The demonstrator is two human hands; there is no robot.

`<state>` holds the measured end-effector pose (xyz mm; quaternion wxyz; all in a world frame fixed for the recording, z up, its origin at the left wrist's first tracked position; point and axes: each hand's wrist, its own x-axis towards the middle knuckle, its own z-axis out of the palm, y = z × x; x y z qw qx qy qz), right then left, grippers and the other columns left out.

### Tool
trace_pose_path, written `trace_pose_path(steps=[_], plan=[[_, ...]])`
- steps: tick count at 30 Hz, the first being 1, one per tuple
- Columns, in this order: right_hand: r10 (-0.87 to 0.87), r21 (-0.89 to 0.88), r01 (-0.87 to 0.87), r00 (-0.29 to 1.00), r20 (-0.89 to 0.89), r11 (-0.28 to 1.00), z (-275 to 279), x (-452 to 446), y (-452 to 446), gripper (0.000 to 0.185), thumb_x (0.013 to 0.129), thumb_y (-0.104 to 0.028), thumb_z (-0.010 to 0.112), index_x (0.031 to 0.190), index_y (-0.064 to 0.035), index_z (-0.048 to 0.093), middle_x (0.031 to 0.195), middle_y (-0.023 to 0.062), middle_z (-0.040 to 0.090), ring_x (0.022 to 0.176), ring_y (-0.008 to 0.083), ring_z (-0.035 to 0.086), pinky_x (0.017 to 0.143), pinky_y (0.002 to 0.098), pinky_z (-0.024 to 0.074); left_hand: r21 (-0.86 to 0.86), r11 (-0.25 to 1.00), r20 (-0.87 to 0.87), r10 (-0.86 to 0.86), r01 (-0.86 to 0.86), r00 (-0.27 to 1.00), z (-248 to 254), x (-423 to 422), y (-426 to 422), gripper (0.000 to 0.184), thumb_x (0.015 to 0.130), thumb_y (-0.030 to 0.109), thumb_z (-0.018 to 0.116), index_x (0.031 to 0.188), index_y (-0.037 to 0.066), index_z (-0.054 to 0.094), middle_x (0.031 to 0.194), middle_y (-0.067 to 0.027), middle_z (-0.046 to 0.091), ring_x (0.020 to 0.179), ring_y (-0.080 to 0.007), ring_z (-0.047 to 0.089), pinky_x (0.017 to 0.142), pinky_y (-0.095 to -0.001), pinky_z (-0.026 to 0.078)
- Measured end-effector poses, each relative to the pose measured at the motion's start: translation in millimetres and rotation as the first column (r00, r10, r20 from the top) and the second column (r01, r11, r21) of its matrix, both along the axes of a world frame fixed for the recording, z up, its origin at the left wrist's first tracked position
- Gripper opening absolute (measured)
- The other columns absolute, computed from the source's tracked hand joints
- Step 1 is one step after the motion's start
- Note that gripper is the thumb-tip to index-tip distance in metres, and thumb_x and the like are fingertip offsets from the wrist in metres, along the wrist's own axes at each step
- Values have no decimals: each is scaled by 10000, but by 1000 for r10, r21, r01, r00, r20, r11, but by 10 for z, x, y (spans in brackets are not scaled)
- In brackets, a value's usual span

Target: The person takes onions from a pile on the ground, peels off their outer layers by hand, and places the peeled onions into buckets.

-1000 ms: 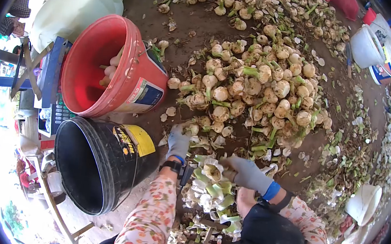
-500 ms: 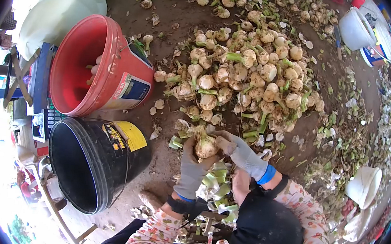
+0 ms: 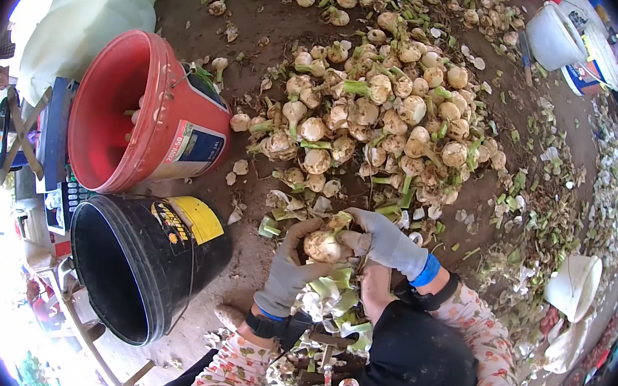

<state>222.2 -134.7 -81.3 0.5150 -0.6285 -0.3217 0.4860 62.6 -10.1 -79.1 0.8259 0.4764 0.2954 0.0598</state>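
In my gloved left hand (image 3: pixel 289 269) a dirt-streaked garlic bulb (image 3: pixel 324 247) is held, the fingers curled round its left side. My right hand (image 3: pixel 390 242), also in a grey glove, pinches the bulb's right side by the short stem, which tilts up toward that hand. The fingertips partly cover the stem and the skin there. Just below the bulb, cut green stalks and peelings (image 3: pixel 332 296) lie between my knees. A large heap of garlic bulbs (image 3: pixel 376 117) with stem stubs is on the ground ahead of my hands.
On the left, a red bucket (image 3: pixel 170 124) with a few bulbs inside leans beside a tipped black bucket (image 3: pixel 195 256). White buckets (image 3: pixel 554 38) stand at the far right, and a white container (image 3: pixel 574 287) is nearer. Skins and leaf scraps (image 3: pixel 538 208) cover the ground to the right.
The bulb has been turned in my hands, so its stem now points up and right toward my right hand. The view has shifted slightly.
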Motion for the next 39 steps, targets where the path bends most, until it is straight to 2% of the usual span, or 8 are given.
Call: trace_pose_path(steps=[7, 10, 14, 17, 24, 29, 33, 39], plan=[[-119, 244, -5, 864, 490, 970, 14, -46, 48, 298, 842, -110, 614, 1120, -16, 559, 853, 94, 590, 851, 236, 597, 781, 306, 466, -739, 663, 204, 53, 119, 977, -18, -24, 95, 563, 861, 522, 424, 1174, 65, 529, 1068, -138, 600, 895, -260, 605, 634, -291, 450], [-267, 338, 170, 926, 267, 926, -79, -142, 77, 291, 842, -84, 609, 1122, -21, 566, 890, 93, 595, 874, 245, 592, 800, 306, 464, -578, 816, 29, 39, -15, 999, -41, 15, 87, 579, 859, 545, 431, 1209, 91, 510, 1055, -123, 598, 902, -252, 599, 673, -315, 474], [-212, 86, 203, 972, 107, 975, -46, -150, 44, 293, 861, -90, 591, 1135, 7, 557, 930, 74, 606, 864, 176, 575, 804, 286, 462, 179, 973, -112, 166, -145, 980, 32, 80, -82, 451, 903, 278, 526, 1266, 28, 435, 1056, -105, 579, 922, -211, 588, 791, -322, 503], [-293, -24, 300, 906, -304, 953, -31, -77, -15, 266, 882, -103, 571, 1117, 19, 557, 905, 38, 598, 813, 106, 551, 751, 250, 462, 40, 954, -149, 300, -297, 942, 74, 55, 27, 431, 885, 182, 555, 1244, -9, 411, 1107, -112, 552, 969, -191, 569, 823, -303, 493], [-145, 28, 169, 912, -384, 985, 129, -121, 62, 277, 876, -122, 585, 1119, 9, 556, 833, -28, 572, 730, 34, 482, 631, 184, 405, -106, 959, -84, 254, -262, 964, 173, 17, -60, 499, 797, 138, 635, 1241, 39, 429, 1120, -98, 550, 991, -180, 563, 864, -302, 485], [-480, -80, 480, 877, 19, 874, -163, 75, 44, 328, 878, -208, 586, 1139, -13, 544, 781, 66, 594, 660, 154, 583, 623, 279, 490, -339, 930, 53, 171, -143, 984, 289, -23, 54, 633, 694, -14, 672, 1272, 60, 423, 1139, -74, 550, 1006, -176, 564, 868, -312, 493], [187, -314, 52, 709, 680, 948, -122, -76, 5, 497, 831, -357, 616, 1198, -39, 510, 1019, 188, 596, 974, 366, 585, 792, 389, 476, -36, 982, -62, 182, -184, 981, 295, 58, 34, 704, 635, -53, 711, 1269, 40, 418, 1133, -93, 547, 996, -187, 568, 845, -303, 505], [-4, -9, 13, 785, 620, 1000, 67, -181, 117, 349, 821, -360, 612, 969, -46, 579, 872, 130, 599, 831, 323, 597, 732, 410, 465, 450, 874, -26, 218, -184, 976, 42, 89, -29, 724, 585, -33, 756, 1222, 2, 414, 1093, -116, 540, 955, -193, 576, 809, -295, 515]])
